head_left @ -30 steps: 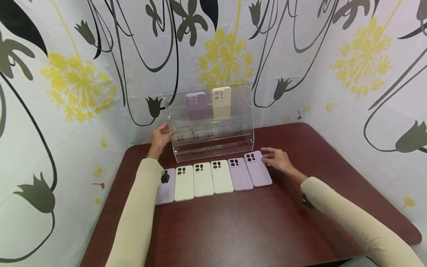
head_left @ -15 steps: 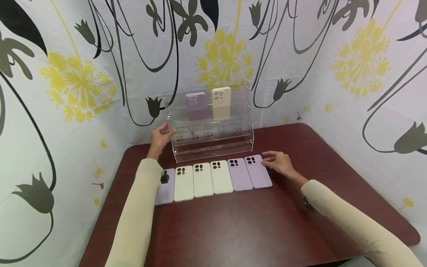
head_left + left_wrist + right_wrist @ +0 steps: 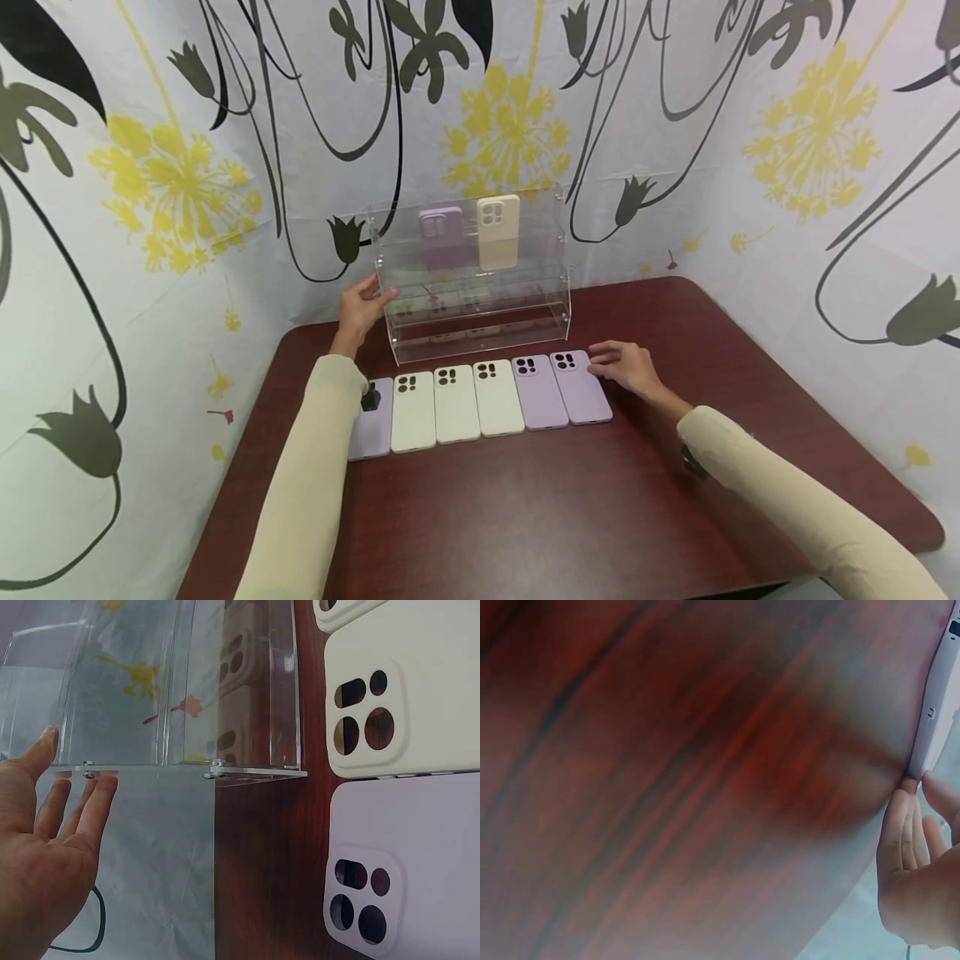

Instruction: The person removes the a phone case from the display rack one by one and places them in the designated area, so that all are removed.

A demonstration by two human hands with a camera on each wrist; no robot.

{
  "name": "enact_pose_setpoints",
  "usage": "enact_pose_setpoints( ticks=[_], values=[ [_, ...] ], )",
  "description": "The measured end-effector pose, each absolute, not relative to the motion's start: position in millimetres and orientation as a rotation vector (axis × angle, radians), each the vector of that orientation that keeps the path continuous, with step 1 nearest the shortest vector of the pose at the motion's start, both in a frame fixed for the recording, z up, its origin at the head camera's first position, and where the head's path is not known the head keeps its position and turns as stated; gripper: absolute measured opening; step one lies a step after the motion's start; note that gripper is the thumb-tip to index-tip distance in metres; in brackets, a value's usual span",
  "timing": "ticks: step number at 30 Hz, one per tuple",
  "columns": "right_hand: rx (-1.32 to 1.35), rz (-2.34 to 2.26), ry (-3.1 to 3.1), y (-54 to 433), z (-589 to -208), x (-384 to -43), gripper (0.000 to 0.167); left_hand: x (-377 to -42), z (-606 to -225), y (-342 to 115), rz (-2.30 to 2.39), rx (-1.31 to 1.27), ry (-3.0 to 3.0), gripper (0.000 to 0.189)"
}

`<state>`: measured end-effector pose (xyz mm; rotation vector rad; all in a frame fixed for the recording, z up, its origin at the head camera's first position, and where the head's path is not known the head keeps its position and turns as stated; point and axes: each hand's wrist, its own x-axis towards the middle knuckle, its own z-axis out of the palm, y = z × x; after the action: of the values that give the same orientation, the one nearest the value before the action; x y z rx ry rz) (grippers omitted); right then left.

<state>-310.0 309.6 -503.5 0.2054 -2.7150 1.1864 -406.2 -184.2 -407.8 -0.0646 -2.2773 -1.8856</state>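
Observation:
My left hand [image 3: 360,315] holds the left side panel of a clear acrylic tiered display stand [image 3: 480,340]. In the left wrist view its fingertips [image 3: 105,787] meet the panel's outer face, with the thumb on the other side of the edge. My right hand [image 3: 628,367] pinches the upper right corner of a lilac phone case [image 3: 585,397], the rightmost in a row before the stand. Beside that lies another lilac case [image 3: 543,398], then cream cases [image 3: 499,404]. At the row's left end, a further lilac case [image 3: 375,433] is partly hidden by my left sleeve.
On the stand's upper tier stand a lilac case [image 3: 442,237] and a cream case [image 3: 498,233]. A dark red wooden table [image 3: 525,508] bears everything. Patterned fabric walls [image 3: 675,150] rise close behind and at both sides.
The rightmost lilac case has come down slightly towards me, its top edge now nearly level with its neighbour's. My right hand moved with it; my left hand stayed on the stand.

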Motion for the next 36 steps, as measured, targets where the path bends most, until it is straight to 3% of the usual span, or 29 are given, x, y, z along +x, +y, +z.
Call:
enact_pose_setpoints(
  ticks=[12,36],
  values=[
    [0.290,1.291,-2.688,298,-493,-326,0.044,-407,-409,-193,-1.778,-0.041,-2.305,0.067],
    [0.426,1.162,-2.567,240,-397,-384,0.041,-418,-404,-191,-1.664,-0.091,-2.360,0.059]
  ],
)
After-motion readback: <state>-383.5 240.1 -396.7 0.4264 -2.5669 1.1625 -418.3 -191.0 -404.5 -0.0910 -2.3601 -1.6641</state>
